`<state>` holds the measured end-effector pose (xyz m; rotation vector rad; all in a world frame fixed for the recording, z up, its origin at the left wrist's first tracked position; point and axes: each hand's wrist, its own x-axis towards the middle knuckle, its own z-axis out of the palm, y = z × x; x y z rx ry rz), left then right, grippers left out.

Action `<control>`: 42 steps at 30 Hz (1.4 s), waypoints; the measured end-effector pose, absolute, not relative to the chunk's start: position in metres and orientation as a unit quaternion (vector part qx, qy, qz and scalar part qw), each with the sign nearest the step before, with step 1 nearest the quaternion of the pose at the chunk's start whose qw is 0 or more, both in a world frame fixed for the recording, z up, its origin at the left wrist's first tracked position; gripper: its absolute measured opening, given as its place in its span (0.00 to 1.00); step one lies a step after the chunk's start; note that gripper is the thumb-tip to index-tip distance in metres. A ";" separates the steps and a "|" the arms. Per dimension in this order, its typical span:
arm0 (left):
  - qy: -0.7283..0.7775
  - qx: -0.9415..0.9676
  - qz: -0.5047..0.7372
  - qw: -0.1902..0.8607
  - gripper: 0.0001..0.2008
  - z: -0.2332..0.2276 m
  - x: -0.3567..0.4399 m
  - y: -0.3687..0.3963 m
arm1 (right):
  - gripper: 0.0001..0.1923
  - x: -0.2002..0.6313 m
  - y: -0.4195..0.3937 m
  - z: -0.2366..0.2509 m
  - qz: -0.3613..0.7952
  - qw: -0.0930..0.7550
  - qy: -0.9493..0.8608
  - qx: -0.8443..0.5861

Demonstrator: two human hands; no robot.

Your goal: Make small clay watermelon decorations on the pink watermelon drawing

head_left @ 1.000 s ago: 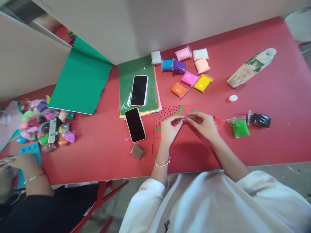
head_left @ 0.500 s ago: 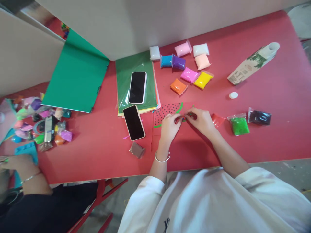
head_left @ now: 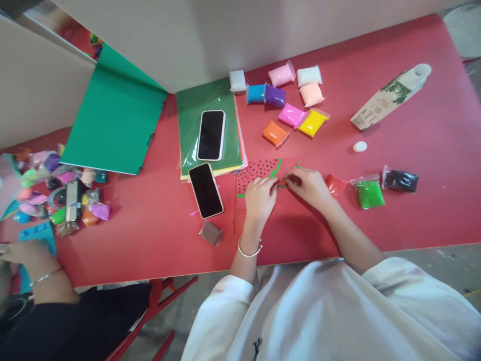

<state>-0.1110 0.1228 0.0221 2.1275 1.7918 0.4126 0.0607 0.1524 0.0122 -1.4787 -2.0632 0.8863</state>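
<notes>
A red sheet (head_left: 278,200) lies in front of me, bearing a watermelon slice (head_left: 256,174) with black dots and a green rind. Over its right part both hands meet, fingertips close together. My left hand (head_left: 261,198) is closed, fingers bent downward; whatever sits under its tips is hidden. My right hand (head_left: 308,186) is pinched, thumb against forefinger, at a small red and green shape that is mostly covered. I cannot make out what either pinch holds. Just right of my right hand is a red clay packet (head_left: 335,185).
Green (head_left: 370,193) and black clay packets (head_left: 400,180) lie at the right, near a white cap (head_left: 359,147) and a tall carton (head_left: 391,98). Two phones (head_left: 206,190) and a green folder (head_left: 184,135) lie left. Beyond sit several clay packets (head_left: 276,133). A co-worker's arm (head_left: 45,265) is far left.
My left hand has turned slightly, its fingers now reaching further over the sheet and hiding the thumb. My right hand has barely moved. The whole view has shifted a little left.
</notes>
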 end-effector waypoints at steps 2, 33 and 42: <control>0.628 0.746 0.154 0.160 0.09 0.021 -0.112 0.119 | 0.07 0.061 0.153 0.013 0.315 0.224 -0.754 -0.532; 0.608 0.771 0.176 0.072 0.13 0.004 -0.107 0.097 | 0.15 0.071 0.125 0.015 0.139 0.177 -0.845 -0.486; 0.583 0.793 0.174 0.016 0.12 0.002 -0.109 0.096 | 0.12 0.069 0.126 0.001 0.087 0.191 -0.856 -0.472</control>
